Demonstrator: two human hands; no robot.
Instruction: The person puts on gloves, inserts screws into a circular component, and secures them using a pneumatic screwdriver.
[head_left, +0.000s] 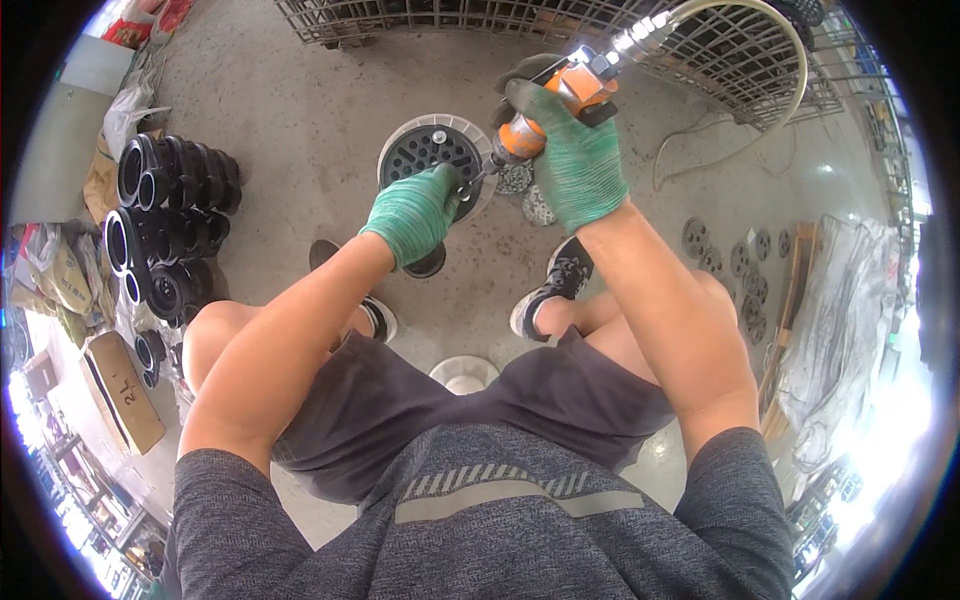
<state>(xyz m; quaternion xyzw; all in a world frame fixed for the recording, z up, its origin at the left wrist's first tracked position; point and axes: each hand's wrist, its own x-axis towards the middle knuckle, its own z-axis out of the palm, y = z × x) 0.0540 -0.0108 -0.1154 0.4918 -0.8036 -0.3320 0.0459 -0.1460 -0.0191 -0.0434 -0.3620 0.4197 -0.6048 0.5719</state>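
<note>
A round black part (430,150) with many holes sits in a pale round-rimmed holder (393,133) on the floor ahead of me. My left hand (412,215), in a green knit glove, lies over its near edge. The left fingertips are pinched together beside the tool's tip; what they grip is hidden. My right hand (578,165), also in a green glove with dark fingertips, is wrapped around an orange air tool (520,138). Its slim metal end slants down to the left and reaches the part's right edge beside my left fingers. A bright bolt head (439,137) shows on the part.
A pale air hose (803,65) loops right from the tool. Wire mesh crates (400,18) stand ahead. Stacked black ring-shaped parts (165,215) are at left, near a cardboard box (125,390). Grey discs (740,260) lie at right beside plastic sheeting (845,330). More discs (538,205) lie near the holder.
</note>
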